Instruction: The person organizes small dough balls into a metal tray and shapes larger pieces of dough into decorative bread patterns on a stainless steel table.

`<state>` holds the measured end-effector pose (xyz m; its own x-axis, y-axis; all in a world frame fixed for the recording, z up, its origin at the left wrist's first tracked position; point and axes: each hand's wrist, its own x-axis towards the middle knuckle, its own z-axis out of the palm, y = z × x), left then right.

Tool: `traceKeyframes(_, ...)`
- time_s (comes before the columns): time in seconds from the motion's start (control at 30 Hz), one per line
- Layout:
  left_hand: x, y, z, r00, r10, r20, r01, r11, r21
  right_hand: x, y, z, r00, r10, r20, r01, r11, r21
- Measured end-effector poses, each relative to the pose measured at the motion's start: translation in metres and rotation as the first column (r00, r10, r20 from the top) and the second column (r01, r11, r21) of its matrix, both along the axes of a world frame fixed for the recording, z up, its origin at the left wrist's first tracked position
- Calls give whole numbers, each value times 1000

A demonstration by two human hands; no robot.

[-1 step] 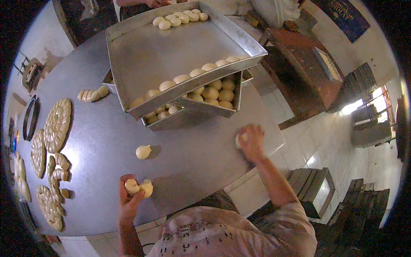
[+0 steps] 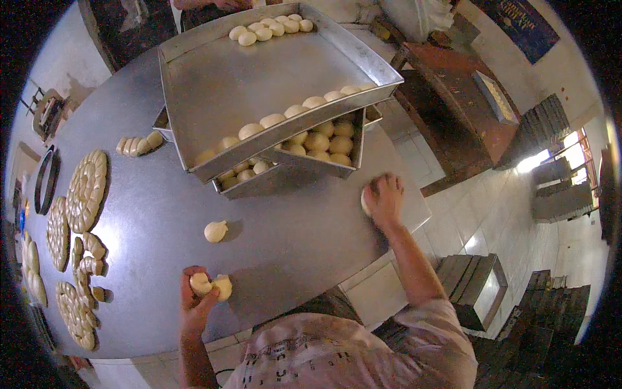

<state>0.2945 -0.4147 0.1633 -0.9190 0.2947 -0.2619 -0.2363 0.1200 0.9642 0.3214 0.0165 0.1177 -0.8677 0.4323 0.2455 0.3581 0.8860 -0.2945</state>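
One loose dough ball (image 2: 215, 231) pointed its tip right. The left hand (image 2: 194, 311) pinched two dough lumps (image 2: 223, 287); the right hand (image 2: 387, 201) cupped one pale ball (image 2: 366, 203).

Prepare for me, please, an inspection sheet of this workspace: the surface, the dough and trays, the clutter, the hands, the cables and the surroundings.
Surface: grey metal tabletop, with glare at its left.
Job's things: loose dough ball between the hands; upper tray holding dough balls along its far and near sides, stacked askew over lower trays with more.
Clutter: at left, segmented dough coils and a dark ring-shaped pan.
Hands: left hand grips a lump of dough; right hand cups a partly hidden dough piece.
Cables: nothing seen for certain.
Surroundings: brown table, tiled floor, another person's hand beyond the upper tray.
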Motion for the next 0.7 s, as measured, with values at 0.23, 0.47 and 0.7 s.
traceKeyframes(0.23,-7,48,5,995,-54,89,50,997,52,5,-15,-13,927,340,-157,-353,934,-63)
traceKeyframes(0.47,-11,90,-11,941,-285,183,247,947,207,-34,14,-15,978,162,-129,-163,987,-1)
traceKeyframes(0.7,-20,119,-4,954,-279,111,283,959,-18,-31,81,-14,987,55,-148,-64,996,-57)
